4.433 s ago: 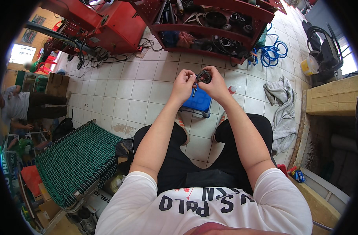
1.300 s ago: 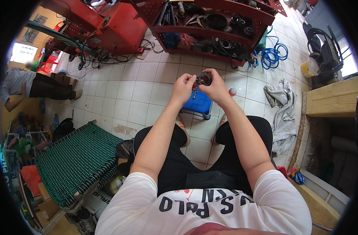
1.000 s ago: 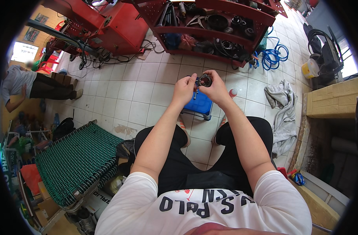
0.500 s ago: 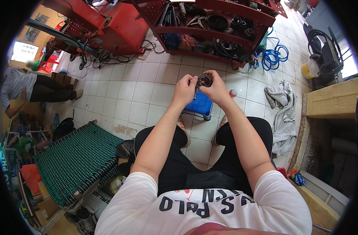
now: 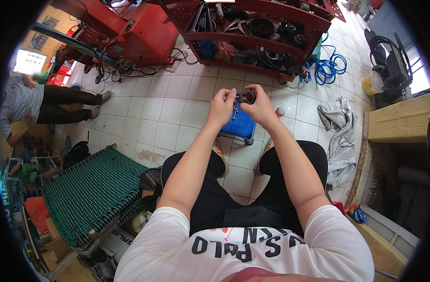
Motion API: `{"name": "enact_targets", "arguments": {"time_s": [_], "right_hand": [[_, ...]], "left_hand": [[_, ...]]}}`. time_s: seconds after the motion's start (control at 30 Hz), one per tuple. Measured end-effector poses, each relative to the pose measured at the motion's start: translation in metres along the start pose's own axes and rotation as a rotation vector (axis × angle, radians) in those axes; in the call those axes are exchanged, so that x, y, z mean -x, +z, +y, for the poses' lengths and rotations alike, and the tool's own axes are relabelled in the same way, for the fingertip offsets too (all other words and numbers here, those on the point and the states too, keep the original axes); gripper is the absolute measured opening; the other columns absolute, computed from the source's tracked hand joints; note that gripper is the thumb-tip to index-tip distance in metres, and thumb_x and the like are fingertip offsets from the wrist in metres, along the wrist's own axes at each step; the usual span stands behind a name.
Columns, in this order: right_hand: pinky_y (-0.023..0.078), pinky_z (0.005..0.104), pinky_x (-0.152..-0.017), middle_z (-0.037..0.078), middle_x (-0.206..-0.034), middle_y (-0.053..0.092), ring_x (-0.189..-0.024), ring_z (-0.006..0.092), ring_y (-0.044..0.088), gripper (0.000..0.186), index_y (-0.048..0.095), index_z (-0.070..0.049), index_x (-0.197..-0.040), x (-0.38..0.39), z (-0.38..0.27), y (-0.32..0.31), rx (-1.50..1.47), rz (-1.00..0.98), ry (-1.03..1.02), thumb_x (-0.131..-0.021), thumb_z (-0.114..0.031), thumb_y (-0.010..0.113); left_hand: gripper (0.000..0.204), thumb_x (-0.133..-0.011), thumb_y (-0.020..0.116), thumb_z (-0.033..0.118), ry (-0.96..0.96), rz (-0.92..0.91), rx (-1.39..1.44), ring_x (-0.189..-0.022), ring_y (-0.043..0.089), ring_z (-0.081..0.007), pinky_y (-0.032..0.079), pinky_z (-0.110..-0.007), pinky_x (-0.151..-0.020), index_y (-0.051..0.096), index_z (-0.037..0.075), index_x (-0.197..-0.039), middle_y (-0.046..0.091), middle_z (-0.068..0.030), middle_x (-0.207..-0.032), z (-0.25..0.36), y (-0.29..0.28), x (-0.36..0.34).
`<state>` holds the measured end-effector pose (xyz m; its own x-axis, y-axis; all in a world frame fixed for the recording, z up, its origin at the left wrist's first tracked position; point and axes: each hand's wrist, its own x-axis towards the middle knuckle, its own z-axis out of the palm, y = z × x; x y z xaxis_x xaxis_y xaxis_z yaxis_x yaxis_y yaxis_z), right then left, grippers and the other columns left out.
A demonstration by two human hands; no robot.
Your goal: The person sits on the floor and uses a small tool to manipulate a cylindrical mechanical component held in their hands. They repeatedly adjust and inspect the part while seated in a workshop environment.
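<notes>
Out in front of me, above a blue plastic stool (image 5: 238, 126), my right hand (image 5: 258, 104) is closed around a dark, round metal part (image 5: 247, 97) with a hollow middle. Close against its left side is my left hand (image 5: 221, 108), thumb and fingers pinched together. Whatever sits in that pinch is too small to make out. Just below the left fingertips shows a small silver bolt-like piece (image 5: 235, 113); whether it rests on the stool or hangs from the part, I cannot tell.
A red tool rack (image 5: 252, 61) with metal parts stands ahead, a red machine (image 5: 147, 40) left of it. Blue hose (image 5: 329, 68) coils at far right. A grey cloth (image 5: 339, 141) lies right, a green woven seat (image 5: 92, 192) stands left. Another person (image 5: 50, 103) stands far left.
My left fingers have shifted slightly at the part's left side, and the part has turned a little in my right hand. The other person's legs have moved to the right.
</notes>
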<state>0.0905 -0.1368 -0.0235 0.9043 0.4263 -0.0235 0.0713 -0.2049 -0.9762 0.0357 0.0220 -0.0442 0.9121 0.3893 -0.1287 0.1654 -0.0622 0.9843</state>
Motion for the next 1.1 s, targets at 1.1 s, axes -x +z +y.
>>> {"name": "enact_targets", "arguments": {"time_s": [1.1], "right_hand": [[0.053,0.0312,-0.088,0.009,-0.101,0.068,-0.096,0.0186,0.066,0.059,0.052,0.001,-0.124,0.002,-0.005,-0.001,-0.018,0.010,0.034,-0.071,-0.008,0.075]], "left_hand": [[0.024,-0.097,0.072,0.021,-0.048,0.014,0.056,-0.076,0.065,-0.0096,0.054,-0.024,-0.069,0.070,-0.002,-0.103,0.070,-0.0038,-0.086,0.023,-0.002,0.006]]}}
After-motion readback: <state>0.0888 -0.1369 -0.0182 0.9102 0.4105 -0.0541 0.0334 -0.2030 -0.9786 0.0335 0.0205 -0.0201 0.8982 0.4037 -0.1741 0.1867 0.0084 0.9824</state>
